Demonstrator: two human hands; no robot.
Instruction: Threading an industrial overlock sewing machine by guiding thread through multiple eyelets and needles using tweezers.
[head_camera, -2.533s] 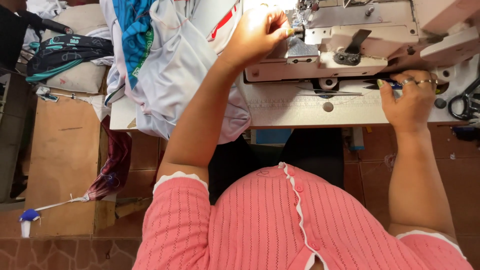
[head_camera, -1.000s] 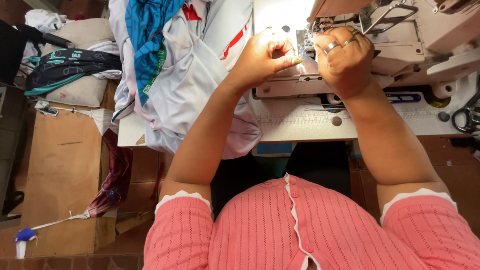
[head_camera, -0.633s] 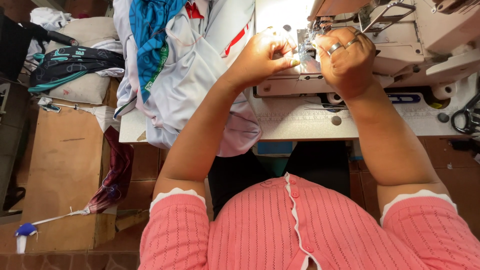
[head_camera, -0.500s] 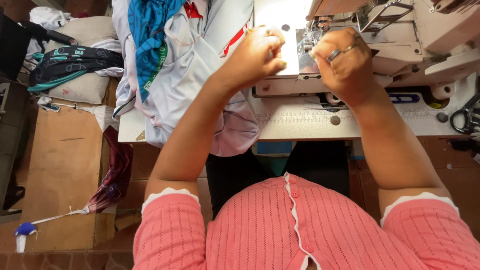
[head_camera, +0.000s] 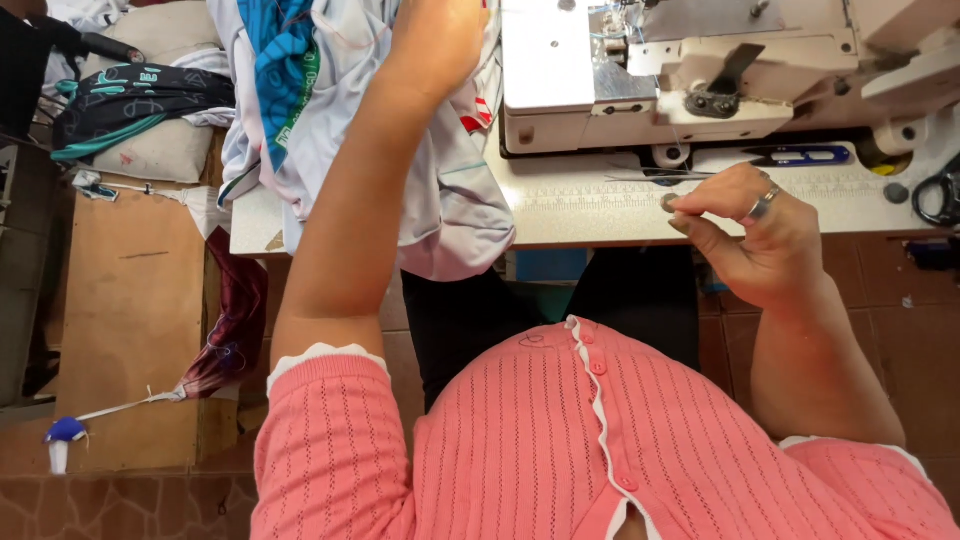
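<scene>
My left hand (head_camera: 437, 40) reaches up onto a pile of white garments (head_camera: 445, 205) lying on the left part of the sewing table (head_camera: 600, 212); its fingers run past the top edge of the view. My right hand (head_camera: 752, 235), with a ring on one finger, hovers at the table's front edge with thumb and forefinger pinched together; I can make out nothing between them. Behind it stands the white sewing machine (head_camera: 620, 90). A blue patterned cloth (head_camera: 285, 50) lies within the pile.
Blue thread snips (head_camera: 800, 155) lie on the table before the machine, and black scissors (head_camera: 940, 195) sit at the far right. To the left are a dark garment on a cushion (head_camera: 130, 100), a brown board (head_camera: 130, 300) and a small blue-capped bottle (head_camera: 62, 440) on the floor.
Both hands have left the needle area. My left hand moved left onto the garment pile. My right hand drew back toward me to the table's front edge.
</scene>
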